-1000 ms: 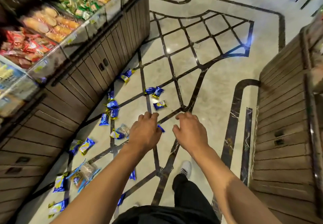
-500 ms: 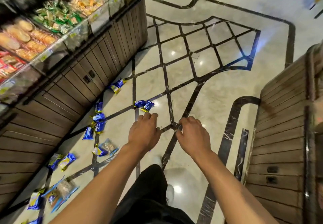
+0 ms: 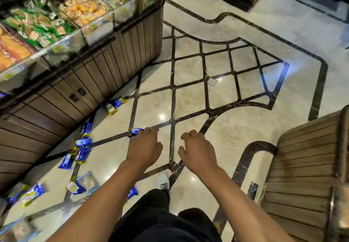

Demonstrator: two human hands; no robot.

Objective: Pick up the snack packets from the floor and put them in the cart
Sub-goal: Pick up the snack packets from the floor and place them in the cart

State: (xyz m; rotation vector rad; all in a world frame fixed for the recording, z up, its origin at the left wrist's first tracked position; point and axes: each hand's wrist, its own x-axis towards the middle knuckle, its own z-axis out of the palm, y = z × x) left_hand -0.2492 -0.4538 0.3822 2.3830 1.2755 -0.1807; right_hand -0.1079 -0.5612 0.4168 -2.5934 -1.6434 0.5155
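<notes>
Both hands hang palm-down with fingers loosely curled, the left hand (image 3: 144,148) seemingly empty beside a blue snack packet (image 3: 135,131) on the floor (image 3: 188,98), the right hand (image 3: 198,150) holding nothing.

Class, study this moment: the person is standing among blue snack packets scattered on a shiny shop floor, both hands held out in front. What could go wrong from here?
1. A blue packet lies right beside the white shoe; a step could crush it or cause a slip on the glossy floor.
2. The packets by the display counter, such as the pair at its base, could be overlooked.
3. No cart is visible, so gathered packets may have nowhere near to go.
</notes>
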